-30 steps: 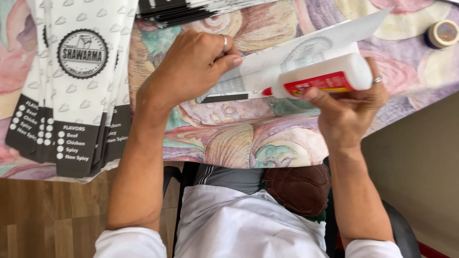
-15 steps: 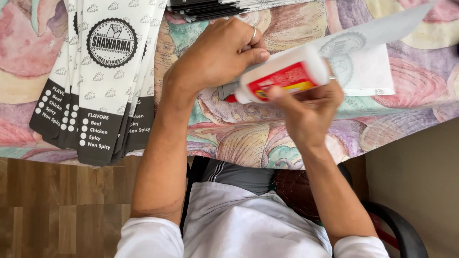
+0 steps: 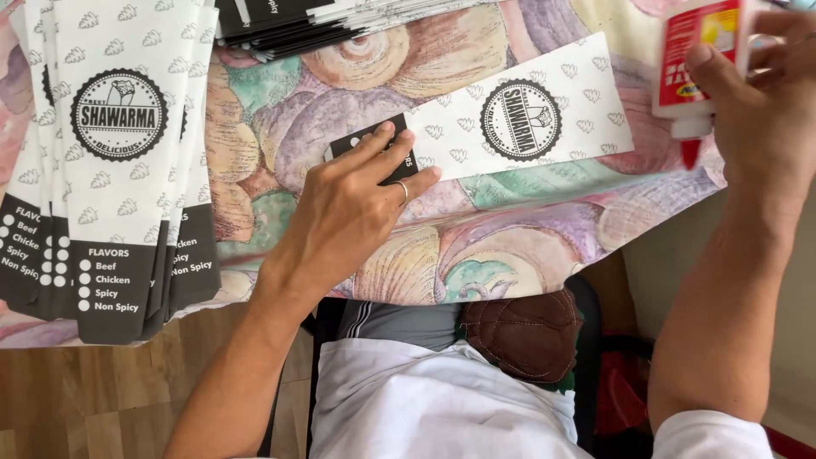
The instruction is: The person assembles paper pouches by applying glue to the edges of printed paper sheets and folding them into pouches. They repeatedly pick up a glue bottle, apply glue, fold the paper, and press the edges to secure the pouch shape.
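Lifted clear, the glue bottle (image 3: 699, 64) now hangs nozzle-down in the closed right hand (image 3: 761, 110), while the left hand (image 3: 353, 208), fingers flat, presses the paper sleeve (image 3: 518, 115) onto the bench (image 3: 510, 246); gluing seems finished.

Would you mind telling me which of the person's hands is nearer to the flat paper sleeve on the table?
Left. The left hand presses on the paper sleeve's dark end; the right hand holds a glue bottle off its other end.

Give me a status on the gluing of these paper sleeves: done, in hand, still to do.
Done, apparently: a fanned stack of finished sleeves at the left. In hand: the left hand presses one flat sleeve onto the patterned tablecloth, while the right hand holds the glue bottle clear, nozzle down. Left: a dark pile at the top edge.
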